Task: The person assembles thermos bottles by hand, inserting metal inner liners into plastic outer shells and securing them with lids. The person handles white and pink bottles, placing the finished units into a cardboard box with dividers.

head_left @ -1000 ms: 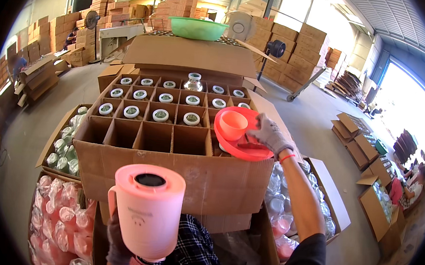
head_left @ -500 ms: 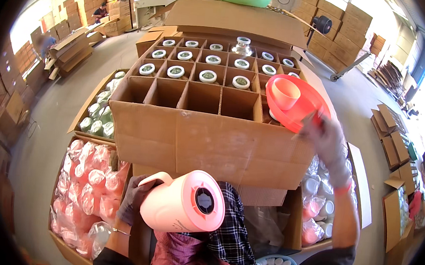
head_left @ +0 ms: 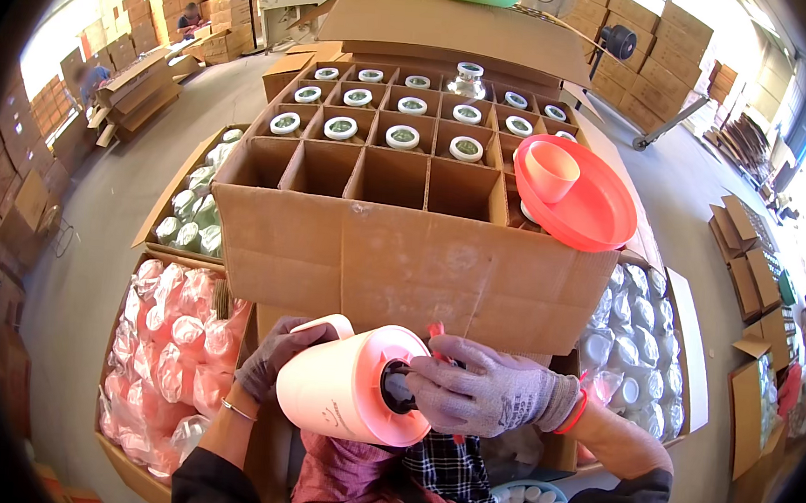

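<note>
You hold the pale pink cylindrical plastic jug [head_left: 342, 392] between your two hands, low and close to your body, lying on its side with its long axis running roughly left to right. Your left hand [head_left: 279, 355], in a grey glove, is wrapped around the closed end on the far left, fingers curled over the top edge, so it is clamped on the jug. Your right hand [head_left: 487, 388], also in a grey knit glove, meets the jug at its open right end, where a dark round opening [head_left: 398, 389] faces that hand; its fingers press at the rim and mouth, touching it, though how firmly they grip you cannot tell from here. The right hand is the one nearer the opening; the left only steadies the base. Straight ahead of both hands stands the large brown cardboard box with divider cells [head_left: 403, 251], its near row of cells open and the far rows filled with white-capped glass jars [head_left: 402, 136]. Ahead and to the right of your right hand, the orange-red plastic lid with its cone-shaped centre [head_left: 575, 193] rests on the box's right corner, well apart from the jug.
</note>
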`<act>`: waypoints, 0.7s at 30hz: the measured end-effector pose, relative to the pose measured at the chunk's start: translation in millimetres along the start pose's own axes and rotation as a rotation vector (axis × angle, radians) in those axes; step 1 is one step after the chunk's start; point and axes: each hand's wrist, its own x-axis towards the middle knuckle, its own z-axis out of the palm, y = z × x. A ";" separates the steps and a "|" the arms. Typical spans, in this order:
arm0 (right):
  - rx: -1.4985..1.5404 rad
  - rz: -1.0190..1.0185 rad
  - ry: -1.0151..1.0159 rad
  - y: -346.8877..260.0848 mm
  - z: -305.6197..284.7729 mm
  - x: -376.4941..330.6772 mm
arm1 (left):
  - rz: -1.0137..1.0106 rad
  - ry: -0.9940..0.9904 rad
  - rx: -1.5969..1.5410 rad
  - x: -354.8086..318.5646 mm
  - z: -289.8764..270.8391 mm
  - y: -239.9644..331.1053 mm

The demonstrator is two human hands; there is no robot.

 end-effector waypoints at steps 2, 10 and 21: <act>0.019 0.000 0.007 -0.8 0.5 2.8 | 0.043 -0.054 0.088 -2.3 -5.8 0.0; 1.846 1.808 0.233 -18.1 25.4 -10.9 | 0.630 0.190 0.430 -12.3 6.3 -7.5; -0.013 0.159 0.030 -4.2 -5.6 -8.7 | 0.089 -0.086 0.103 9.5 -15.7 -15.8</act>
